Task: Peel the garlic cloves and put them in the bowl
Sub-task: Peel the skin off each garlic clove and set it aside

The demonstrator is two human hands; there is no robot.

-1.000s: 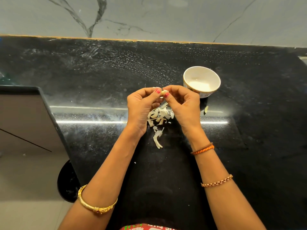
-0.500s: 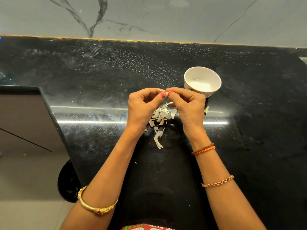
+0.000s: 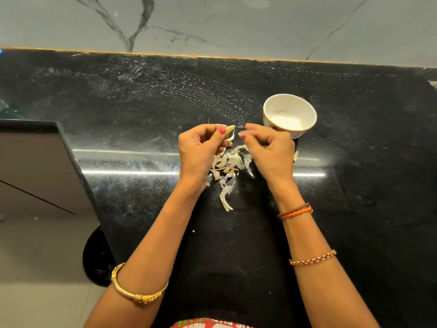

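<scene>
**Peeling Over a Messy Heap: Where the Clove Could Slip**

Starting nearest the body, both forearms reach forward over the black counter (image 3: 142, 110), and nothing there threatens the work. Beyond the wrists lies the peel heap (image 3: 227, 166), loose papery scraps directly below the hands. That heap is the main hazard: a dropped clove would likely land in it and be hard to pick out from pale skins of similar colour.

Above the heap, the left hand (image 3: 198, 152) pinches the clove (image 3: 230, 129) between thumb and fingertips, a strip of skin hanging from it. The grip looks narrow, so a hard tug on that strip might pop the clove loose. The right hand (image 3: 269, 150) is just beside it, fingers curled, thumb and forefinger together; whether they pinch a peel scrap, I cannot tell.

Farthest, the bowl (image 3: 267, 114) stands just behind the right hand. Its near rim sits close enough that a careless knuckle could nudge it.
</scene>
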